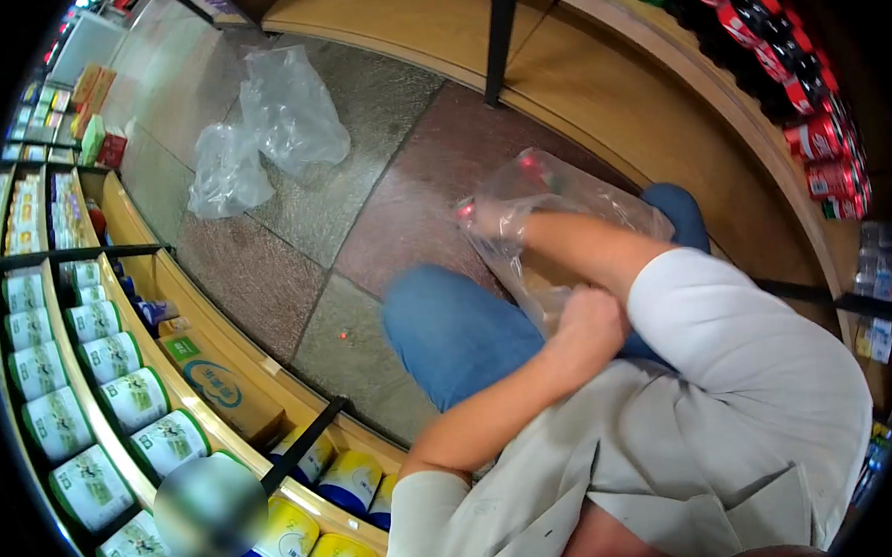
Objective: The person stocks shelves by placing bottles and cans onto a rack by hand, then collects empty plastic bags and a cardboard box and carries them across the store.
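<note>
A clear plastic bag [601, 187] lies across my lap, between and over my knees in blue trousers. My left hand [592, 324] is closed in a fist on the near edge of the bag, close to my right forearm. My right arm reaches forward into the bag. At the bag's far left end my right hand [498, 219] is blurred behind the plastic, so its fingers cannot be made out. Small red light spots show near it.
Two crumpled clear bags [294, 111] lie on the tiled floor [384, 221]. At the left, curved shelves [199, 319] hold white-green and yellow-blue cans and a carton [217, 383]. A wooden shelf [638, 121] curves round the right, with red drink packs [818, 138] above.
</note>
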`<move>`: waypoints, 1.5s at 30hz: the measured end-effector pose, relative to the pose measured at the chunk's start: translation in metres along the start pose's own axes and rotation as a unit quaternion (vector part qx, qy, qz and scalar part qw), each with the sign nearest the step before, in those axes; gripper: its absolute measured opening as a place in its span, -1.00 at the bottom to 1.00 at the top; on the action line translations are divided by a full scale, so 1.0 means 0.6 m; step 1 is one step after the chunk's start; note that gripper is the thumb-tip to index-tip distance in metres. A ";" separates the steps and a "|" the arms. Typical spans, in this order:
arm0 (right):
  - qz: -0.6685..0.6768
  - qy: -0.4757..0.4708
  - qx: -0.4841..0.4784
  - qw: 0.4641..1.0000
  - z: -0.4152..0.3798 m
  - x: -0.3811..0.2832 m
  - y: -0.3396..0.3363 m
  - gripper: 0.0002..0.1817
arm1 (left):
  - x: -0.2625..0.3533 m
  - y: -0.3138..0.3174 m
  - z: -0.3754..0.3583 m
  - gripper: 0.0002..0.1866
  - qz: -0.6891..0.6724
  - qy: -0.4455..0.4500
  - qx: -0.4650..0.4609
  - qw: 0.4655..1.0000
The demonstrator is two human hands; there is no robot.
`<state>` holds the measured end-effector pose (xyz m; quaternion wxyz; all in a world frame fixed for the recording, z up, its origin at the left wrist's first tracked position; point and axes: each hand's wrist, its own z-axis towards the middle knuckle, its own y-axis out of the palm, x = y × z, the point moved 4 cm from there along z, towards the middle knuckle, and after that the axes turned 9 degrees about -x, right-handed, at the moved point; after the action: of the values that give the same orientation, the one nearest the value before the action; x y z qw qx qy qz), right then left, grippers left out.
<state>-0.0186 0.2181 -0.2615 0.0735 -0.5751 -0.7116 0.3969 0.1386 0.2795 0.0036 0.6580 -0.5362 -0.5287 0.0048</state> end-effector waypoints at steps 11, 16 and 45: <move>0.172 -0.071 0.076 0.980 0.028 0.016 0.024 -0.73 | -0.014 -0.046 -0.040 -0.78 0.021 0.012 -0.161 0.987; 0.077 -0.066 -0.086 0.991 -0.131 -0.033 -0.136 -0.65 | -0.006 -0.122 -0.029 -0.75 0.109 -0.041 -0.028 0.993; 0.316 0.256 0.701 0.587 -1.099 0.603 -0.247 -0.13 | -0.016 -0.168 0.021 -0.50 0.125 -0.107 -0.148 0.975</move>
<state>0.1202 0.8485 0.1519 0.5028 -0.6118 0.0610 0.6076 0.0690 0.2401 0.0671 0.5052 -0.6859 -0.5195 0.0659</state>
